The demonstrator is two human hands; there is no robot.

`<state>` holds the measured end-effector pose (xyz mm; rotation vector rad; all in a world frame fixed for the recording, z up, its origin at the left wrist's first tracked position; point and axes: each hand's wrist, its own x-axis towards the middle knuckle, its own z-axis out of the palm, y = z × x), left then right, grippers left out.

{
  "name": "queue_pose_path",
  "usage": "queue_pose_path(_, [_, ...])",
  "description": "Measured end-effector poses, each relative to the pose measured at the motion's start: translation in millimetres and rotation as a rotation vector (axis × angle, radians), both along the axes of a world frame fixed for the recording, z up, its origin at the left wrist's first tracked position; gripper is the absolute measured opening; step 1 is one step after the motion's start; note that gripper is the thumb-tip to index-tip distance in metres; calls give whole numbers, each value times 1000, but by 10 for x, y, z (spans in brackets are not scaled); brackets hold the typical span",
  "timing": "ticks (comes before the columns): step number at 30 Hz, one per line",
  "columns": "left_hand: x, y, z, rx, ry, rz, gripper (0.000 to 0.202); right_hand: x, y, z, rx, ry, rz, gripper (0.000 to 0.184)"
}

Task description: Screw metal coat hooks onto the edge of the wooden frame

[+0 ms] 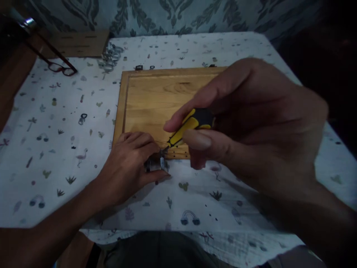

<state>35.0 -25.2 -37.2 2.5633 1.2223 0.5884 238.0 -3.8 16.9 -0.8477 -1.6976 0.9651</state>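
A wooden panel (156,100) with a raised frame lies flat on a patterned cloth. My left hand (126,165) rests at its near edge, fingers closed round a small metal fitting (157,163) pressed against the wood. My right hand (251,123) is close to the camera and grips a yellow and black screwdriver (189,124). The screwdriver's tip points down and left, at the metal fitting by the panel's edge. A row of small holes shows in the wood just right of the tip.
The table's white cloth (55,156) has small printed figures. Red-framed glasses (60,67) lie at the far left. A pile of metal fittings (110,57) sits beyond the panel, beside a flat brown board (80,42). A patterned curtain hangs behind.
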Motion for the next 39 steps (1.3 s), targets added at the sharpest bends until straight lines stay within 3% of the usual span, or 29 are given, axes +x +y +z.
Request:
queue_pose_path(3, [3,-11,22,-34,24,6,37,66,-5,-9,-83,-31,81,29])
queue_pose_path(6, [2,-18,28,-37,20,2,35,83,-5,-2,-50,-57,132,26])
queue_pose_path(10, [-5,-14,6,2,-3,12,36,25,14,14,78,11,76,17])
queue_pose_path(15, [-11,-6,-21,-6,-21,-1,37,42,7,-10,52,-30,31,16])
queue_pose_path(21, [-25,-11,-42,61,-4,-18,40,112,-10,-12,-20,-52,122,31])
queue_pose_path(26, [-20,-7,-27,29,12,-16,45,71,-40,31,93,25,86,29])
queue_pose_path(32, [-3,0,1,19,4,-23,42,38,-121,84,66,80,12,33])
queue_pose_path(39, [-1,-3,8,-15,38,-11,41,69,-107,-6,67,44,31,31])
